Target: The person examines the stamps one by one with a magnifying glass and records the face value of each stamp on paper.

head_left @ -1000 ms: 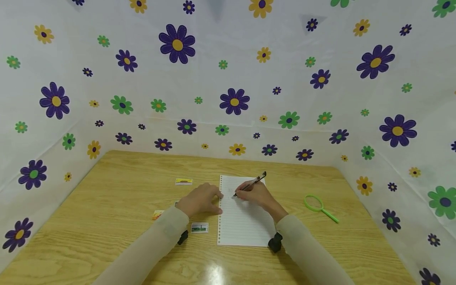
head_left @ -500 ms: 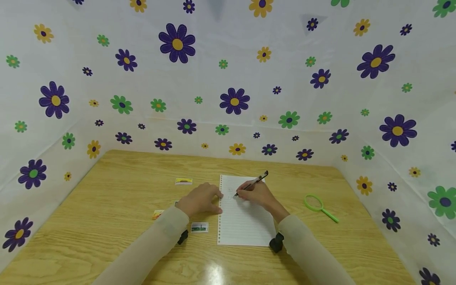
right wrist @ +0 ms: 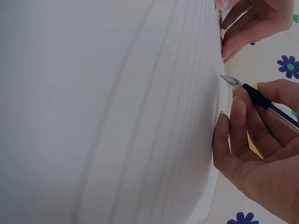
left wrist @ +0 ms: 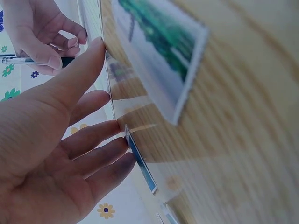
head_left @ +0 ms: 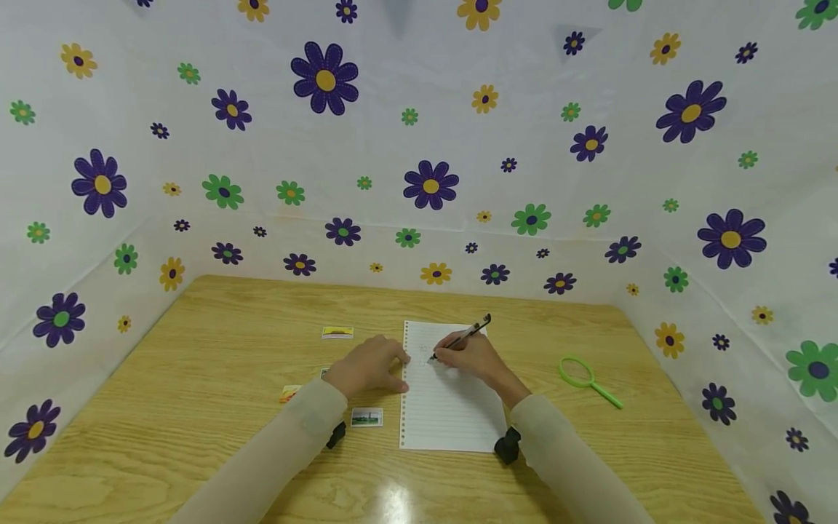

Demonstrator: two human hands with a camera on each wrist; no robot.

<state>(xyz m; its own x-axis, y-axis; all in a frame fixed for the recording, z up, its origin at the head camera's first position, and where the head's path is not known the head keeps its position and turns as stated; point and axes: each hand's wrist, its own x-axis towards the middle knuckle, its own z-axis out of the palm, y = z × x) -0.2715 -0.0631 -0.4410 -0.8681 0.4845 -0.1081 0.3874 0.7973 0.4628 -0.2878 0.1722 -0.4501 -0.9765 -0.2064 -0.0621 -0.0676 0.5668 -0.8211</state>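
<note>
A sheet of lined paper (head_left: 452,415) with punched holes down its left edge lies on the wooden table. My right hand (head_left: 474,360) pinches a pen (head_left: 470,333), its tip at the upper left of the sheet beside some faint marks; the right wrist view shows the pen's dark grip (right wrist: 257,96) between thumb and fingers. Spread along the left edge of the paper, my left hand (head_left: 369,366) rests its fingertips there and holds nothing. Near it lies a stamp-like picture card (head_left: 367,417) with a green landscape, large in the left wrist view.
A yellow picture card (head_left: 337,332) lies beyond the left hand. Another card (head_left: 289,394) is partly covered by the left sleeve, and one more is mostly hidden behind that hand. To the right lies a green magnifying glass (head_left: 591,382). Flower-printed cloth walls enclose the table.
The pen in my right hand shifts slightly right, then slightly back, while small marks show at its tip. My left hand and the paper stay in place.
</note>
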